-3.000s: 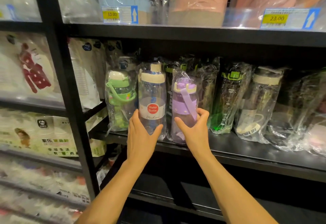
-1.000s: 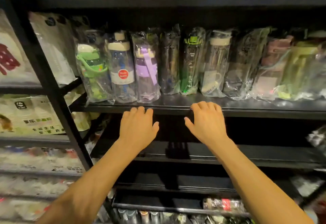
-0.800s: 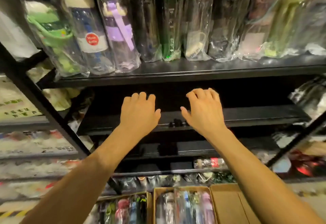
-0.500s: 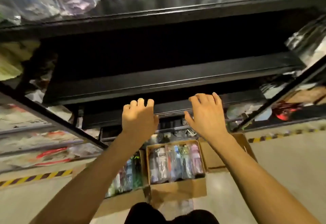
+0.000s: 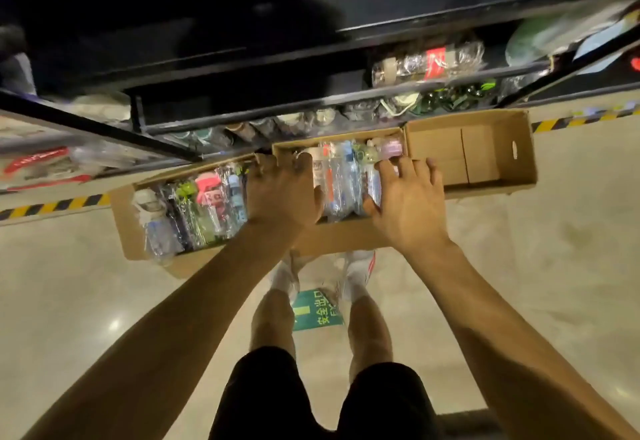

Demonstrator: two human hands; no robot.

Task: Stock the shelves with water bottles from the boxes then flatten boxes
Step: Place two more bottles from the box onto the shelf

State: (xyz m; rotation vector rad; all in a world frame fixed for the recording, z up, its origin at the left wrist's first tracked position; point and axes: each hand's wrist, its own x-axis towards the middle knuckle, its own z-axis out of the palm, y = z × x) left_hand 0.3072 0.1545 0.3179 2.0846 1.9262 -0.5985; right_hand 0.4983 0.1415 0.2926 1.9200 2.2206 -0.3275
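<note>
Left hand [image 5: 282, 197]: reaching down over the left end of the middle box [image 5: 339, 237]. Fingers stretched out and loose, not wrapped round anything I can see.
Right hand [image 5: 410, 207]: over the right end of that box, fingers spread and relaxed. The tips are right by a purple-lid bottle [image 5: 391, 146], with no grip on it.
Bottles [image 5: 341, 176]: all bagged in plastic and lying packed side by side in the middle box, between the two hands.
Left box [image 5: 124, 224]: also full of wrapped bottles, butted up against the middle one.
Right box [image 5: 519, 148]: open, just bare cardboard inside, touching the middle box on the other side.
Shelves [image 5: 242, 117]: black, right behind the boxes, lowest level lined with more wrapped stuff, pretty blurry tbh.
Floor [image 5: 554, 249]: shiny beige, all three boxes sit on it in a row, with a green sticker [image 5: 315, 311] between the person's white shoes [image 5: 356, 273].
</note>
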